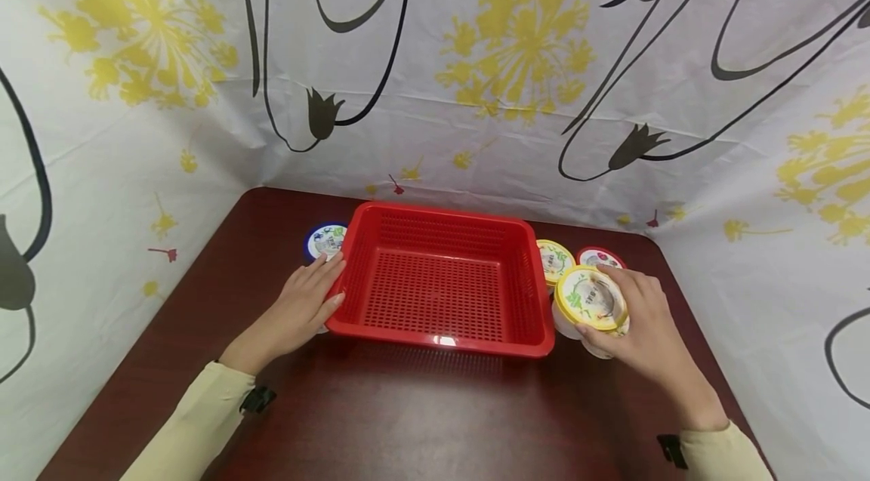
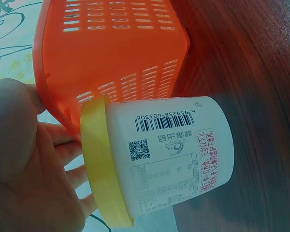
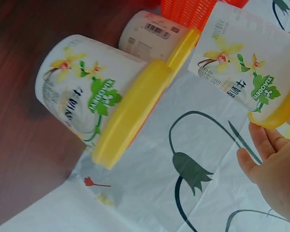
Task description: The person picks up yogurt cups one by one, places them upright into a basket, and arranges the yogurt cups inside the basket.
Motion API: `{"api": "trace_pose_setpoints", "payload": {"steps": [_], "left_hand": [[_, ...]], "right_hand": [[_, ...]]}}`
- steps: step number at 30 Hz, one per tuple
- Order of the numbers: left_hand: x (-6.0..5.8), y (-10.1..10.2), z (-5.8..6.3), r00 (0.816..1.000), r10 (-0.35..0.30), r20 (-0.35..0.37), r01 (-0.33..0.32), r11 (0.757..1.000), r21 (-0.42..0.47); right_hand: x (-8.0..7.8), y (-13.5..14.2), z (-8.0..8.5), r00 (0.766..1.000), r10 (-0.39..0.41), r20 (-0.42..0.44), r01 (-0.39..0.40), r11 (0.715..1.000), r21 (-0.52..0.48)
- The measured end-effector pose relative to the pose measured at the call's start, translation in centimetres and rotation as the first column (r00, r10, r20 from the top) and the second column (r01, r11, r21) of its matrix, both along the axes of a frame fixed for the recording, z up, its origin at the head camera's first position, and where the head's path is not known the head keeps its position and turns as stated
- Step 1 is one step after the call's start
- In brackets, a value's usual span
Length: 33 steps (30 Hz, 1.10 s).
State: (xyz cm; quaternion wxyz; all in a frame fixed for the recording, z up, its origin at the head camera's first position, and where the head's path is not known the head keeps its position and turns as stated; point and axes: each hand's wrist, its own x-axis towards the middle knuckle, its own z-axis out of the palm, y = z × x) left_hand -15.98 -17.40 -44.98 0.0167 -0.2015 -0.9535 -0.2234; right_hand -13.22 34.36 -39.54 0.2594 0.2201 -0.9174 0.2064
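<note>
A red plastic basket (image 1: 435, 292) with perforated walls stands on the table, nothing inside it. My left hand (image 1: 295, 307) rests on its left rim, fingers mostly straight. Close to that hand, a white paper tub with a yellow lid (image 2: 169, 154) stands beside the basket in the left wrist view. My right hand (image 1: 646, 326) grips a yellow-lidded tub (image 1: 591, 300) by its lid, right of the basket. That tub (image 3: 241, 63) shows vanilla flowers on its side, raised above the table. Another yellow-lidded tub (image 3: 82, 87) stands near it.
Behind the basket's left side stands a blue-lidded tub (image 1: 326, 239). Past the right rim are a yellow-lidded tub (image 1: 553, 260) and a red-lidded tub (image 1: 600, 257). A patterned white cloth (image 1: 442, 126) hangs around the dark wooden table (image 1: 421, 420).
</note>
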Motion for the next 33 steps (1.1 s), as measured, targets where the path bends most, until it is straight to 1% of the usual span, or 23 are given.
{"api": "trace_pose_setpoints", "payload": {"steps": [7,17,26,33], "left_hand": [[0.0,-0.1,0.1,1.0,-0.001,0.002,0.001,1.0,0.0],[0.1,-0.1,0.3,1.0,-0.001,0.009,0.001,1.0,0.006],[0.1,-0.1,0.4,1.0,-0.004,0.003,0.004,1.0,-0.002],[0.1,0.0,0.4,1.0,-0.003,0.01,0.003,1.0,-0.012]], "right_hand": [[-0.8,-0.3,1.0,0.999,0.025,-0.038,-0.025,0.999,0.022],[-1.6,-1.1,2.3,1.0,0.013,-0.008,-0.013,0.999,0.044],[-2.6,-2.7,2.4,0.998,0.058,0.009,-0.058,0.997,0.042],[-3.2,-4.0,2.2,0.996,0.074,0.046,-0.077,0.995,0.059]]}}
